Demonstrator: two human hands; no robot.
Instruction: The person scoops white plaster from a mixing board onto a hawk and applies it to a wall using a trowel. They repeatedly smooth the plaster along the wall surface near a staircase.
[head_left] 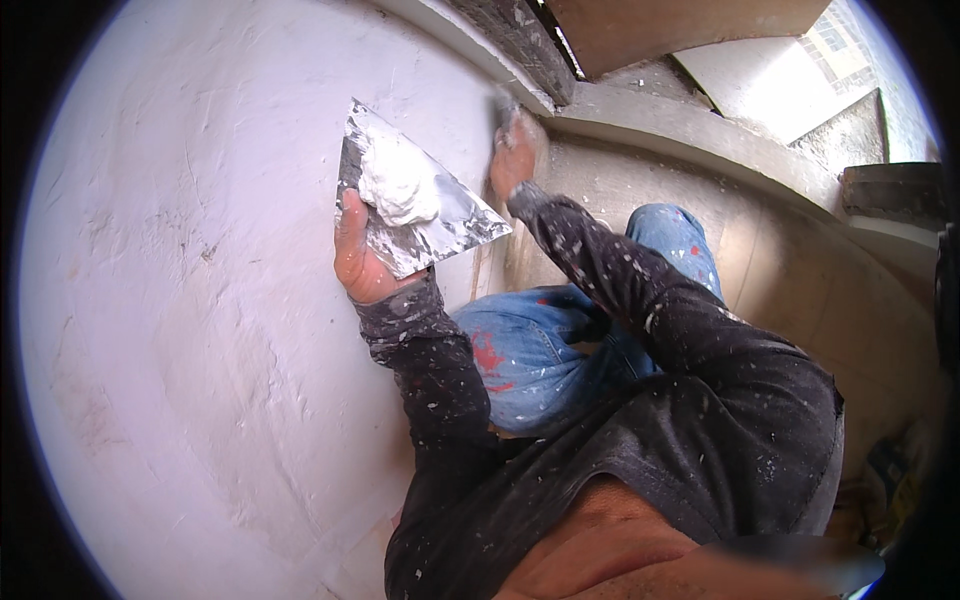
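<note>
My left hand (362,252) grips a thin metal sheet, roughly triangular as seen here, from below, with the thumb over its edge. White putty (398,182) lies in a thick heap on this metal putty plate (455,212), whose surface is smeared and spotted. Farther off, my right hand (514,158) reaches to the corner where the white wall (200,240) meets the ledge. Its fingers look closed, but motion blurs them. A grey blurred shape at the fingertips cannot be made out.
A pale raised ledge (700,145) curves along the far side. Brown board (690,30) and a dark beam (520,45) stand above it. Light floor (780,260) lies right of my paint-spotted jeans (530,350). A dark block (893,190) sits at the right.
</note>
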